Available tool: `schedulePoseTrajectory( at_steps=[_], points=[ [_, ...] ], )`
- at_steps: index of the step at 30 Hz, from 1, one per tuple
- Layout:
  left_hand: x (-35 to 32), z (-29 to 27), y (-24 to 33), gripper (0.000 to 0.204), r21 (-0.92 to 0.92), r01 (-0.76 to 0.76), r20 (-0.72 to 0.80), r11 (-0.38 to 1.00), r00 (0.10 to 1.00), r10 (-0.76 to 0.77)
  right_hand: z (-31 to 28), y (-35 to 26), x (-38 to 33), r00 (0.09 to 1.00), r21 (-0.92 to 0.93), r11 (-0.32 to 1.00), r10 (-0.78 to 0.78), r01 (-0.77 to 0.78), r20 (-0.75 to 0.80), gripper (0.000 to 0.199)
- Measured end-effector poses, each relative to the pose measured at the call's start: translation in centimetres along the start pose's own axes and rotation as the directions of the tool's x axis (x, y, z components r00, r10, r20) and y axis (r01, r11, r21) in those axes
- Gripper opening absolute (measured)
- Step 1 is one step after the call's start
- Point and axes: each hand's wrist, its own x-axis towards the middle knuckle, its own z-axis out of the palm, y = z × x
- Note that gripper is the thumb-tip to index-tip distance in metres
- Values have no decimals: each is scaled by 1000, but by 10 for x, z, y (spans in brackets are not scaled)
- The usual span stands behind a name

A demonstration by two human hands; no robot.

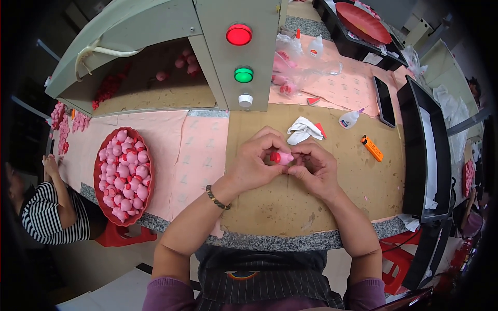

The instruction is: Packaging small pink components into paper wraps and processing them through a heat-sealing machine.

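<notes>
A small pink toy figure with a red part (281, 157) is held up between both hands over the brown cardboard sheet (270, 207). My left hand (256, 159) grips it from the left, thumb and fingers closed around its red end. From the other side, the fingertips of my right hand (315, 167) pinch at its pink end; what lies right between those fingertips is hidden. Just beyond my hands lie a crumpled white cloth (303, 130) and a small red piece beside it. Farther right are a glue bottle with a purple tip (349, 119) and an orange lighter (372, 149).
A red scalloped tray (97, 171) heaped with similar pink figures stands at left. A grey machine (212, 31) with red and green lights rises ahead. At right are a phone (384, 101) and a black bin (441, 155). Someone in a striped shirt (54, 215) sits far left.
</notes>
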Motion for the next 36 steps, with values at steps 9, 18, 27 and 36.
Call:
schedulePoseTrajectory(
  at_steps=[9,18,27,36],
  points=[
    [1,1,-3,39,-3,-2,11,1000,1000,2,3,-2,2,994,-52,999,-9,3,-106,16],
    [4,-7,-7,40,-115,-60,-103,992,994,48,-20,-31,9,960,-607,787,243,-113,137,22],
    [0,0,2,37,-144,52,-35,988,998,-58,-11,-23,7,999,-405,914,-16,33,45,45],
    [-7,19,-3,30,4,-20,-74,1000,997,20,5,-14,-3,994,-188,977,-107,101,-26,40]
  ],
)
